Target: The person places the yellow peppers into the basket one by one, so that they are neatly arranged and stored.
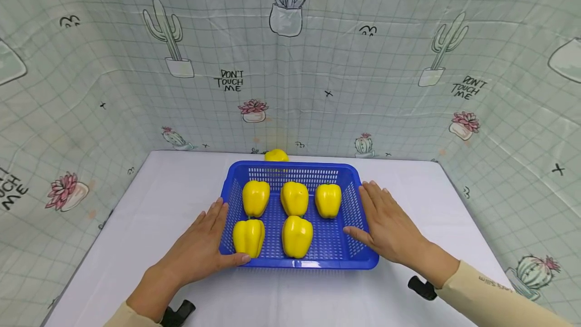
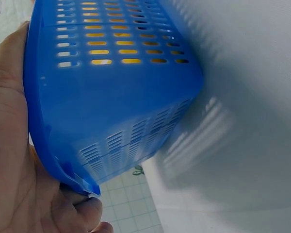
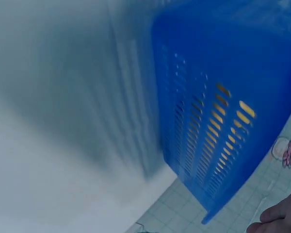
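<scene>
A blue slatted plastic basket (image 1: 313,264) stands on the white table. Several yellow bell peppers (image 1: 297,236) lie inside in two rows. My left hand (image 1: 199,246) rests along the left rim with fingers mostly straight; its thumb lies over the front left corner. In the left wrist view, its palm is against the basket rim (image 2: 34,92). On the other side, my right hand (image 1: 392,223) lies along the right rim, fingers extended and thumb reaching over the inside. The right wrist view shows its fingertips (image 3: 276,216) a little apart from the basket wall (image 3: 252,141).
Another yellow bell pepper (image 1: 277,155) sits behind the basket, partly hidden by its back rim. The white tabletop (image 1: 431,201) extends on both sides. A cactus-printed curtain (image 1: 299,64) surrounds the table at the back and sides.
</scene>
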{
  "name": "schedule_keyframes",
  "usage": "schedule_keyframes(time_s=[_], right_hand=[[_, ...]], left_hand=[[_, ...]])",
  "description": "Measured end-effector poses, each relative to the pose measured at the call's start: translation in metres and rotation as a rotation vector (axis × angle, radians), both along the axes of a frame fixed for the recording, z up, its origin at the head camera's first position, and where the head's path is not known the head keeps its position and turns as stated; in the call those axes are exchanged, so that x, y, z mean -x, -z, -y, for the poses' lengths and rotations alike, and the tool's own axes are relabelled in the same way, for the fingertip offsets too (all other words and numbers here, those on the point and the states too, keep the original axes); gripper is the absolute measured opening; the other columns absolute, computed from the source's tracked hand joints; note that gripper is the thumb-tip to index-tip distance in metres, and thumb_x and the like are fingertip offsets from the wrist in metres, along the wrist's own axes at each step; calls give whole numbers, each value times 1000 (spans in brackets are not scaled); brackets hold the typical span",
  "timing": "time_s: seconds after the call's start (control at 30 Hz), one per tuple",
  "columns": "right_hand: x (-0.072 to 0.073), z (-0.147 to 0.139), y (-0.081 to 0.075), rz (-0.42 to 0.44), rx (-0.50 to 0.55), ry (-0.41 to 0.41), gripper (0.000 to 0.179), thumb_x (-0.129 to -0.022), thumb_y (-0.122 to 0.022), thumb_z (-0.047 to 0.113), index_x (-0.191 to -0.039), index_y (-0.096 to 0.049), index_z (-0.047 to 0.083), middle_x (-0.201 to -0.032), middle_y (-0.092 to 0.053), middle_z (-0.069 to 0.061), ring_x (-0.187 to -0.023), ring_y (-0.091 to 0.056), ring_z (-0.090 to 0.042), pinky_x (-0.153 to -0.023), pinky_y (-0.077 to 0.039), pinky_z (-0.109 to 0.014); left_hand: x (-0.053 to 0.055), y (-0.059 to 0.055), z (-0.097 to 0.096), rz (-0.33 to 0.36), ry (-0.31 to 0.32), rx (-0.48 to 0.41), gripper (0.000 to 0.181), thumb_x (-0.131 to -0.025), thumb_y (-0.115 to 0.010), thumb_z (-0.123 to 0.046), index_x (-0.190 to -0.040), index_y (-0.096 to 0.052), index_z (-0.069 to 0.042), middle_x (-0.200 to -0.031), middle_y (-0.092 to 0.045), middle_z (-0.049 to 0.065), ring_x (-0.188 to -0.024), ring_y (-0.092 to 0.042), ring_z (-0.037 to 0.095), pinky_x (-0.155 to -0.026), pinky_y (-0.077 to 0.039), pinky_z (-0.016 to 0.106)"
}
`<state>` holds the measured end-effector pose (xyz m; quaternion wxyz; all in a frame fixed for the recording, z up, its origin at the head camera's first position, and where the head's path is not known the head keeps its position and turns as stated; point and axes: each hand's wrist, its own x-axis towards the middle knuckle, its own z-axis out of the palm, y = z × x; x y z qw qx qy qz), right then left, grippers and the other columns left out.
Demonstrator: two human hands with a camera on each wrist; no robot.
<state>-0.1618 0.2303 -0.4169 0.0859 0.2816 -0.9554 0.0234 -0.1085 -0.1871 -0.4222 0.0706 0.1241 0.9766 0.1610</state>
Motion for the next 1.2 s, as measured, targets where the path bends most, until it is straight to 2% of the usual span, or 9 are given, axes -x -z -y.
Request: schedule_keyframes(time_s=[0.23,0.4,0.6,0.77,1.2], right_hand=[[-29,1,13,98,22,64,108,-96,-60,71,-158,-33,-13,-164,-33,-35,-154,-32,-51,-124,-31,-65],[-40,3,16,173,70,107,109,-96,-58,73,-159,-32,-13,-165,-32,-36,-156,-30,-50,-125,-28,-65],[-43,2,21,186,100,107,113,-95,-60,74,-159,-29,-13,-166,-29,-35,-157,-29,-49,-126,-28,-65],[-44,0,23,179,94,119,114,-93,-60,76,-160,-29,-12,-167,-29,-35,-157,-28,-48,-126,-28,-64],[-46,-13,18,216,96,138,115,-93,-60,76,-161,-27,-11,-169,-26,-33,-158,-25,-49,-126,-27,-66]], left_hand=[[-1,0,2,-9,0,1,130,-82,-69,-81,-162,-23,11,-172,-18,30,-160,-24,44,-130,-20,61],[-1,2,3,-16,-1,6,132,-81,-66,-85,-163,-23,10,-172,-19,30,-159,-25,45,-130,-20,61],[-1,3,3,-27,-2,8,130,-82,-71,-80,-162,-24,11,-171,-20,31,-159,-26,46,-129,-21,62],[0,4,1,-16,3,3,133,-81,-67,-84,-163,-23,11,-172,-19,30,-159,-25,45,-129,-21,62],[2,0,-10,2,22,-9,132,-81,-68,-83,-162,-23,11,-172,-18,30,-159,-25,45,-130,-22,60]])
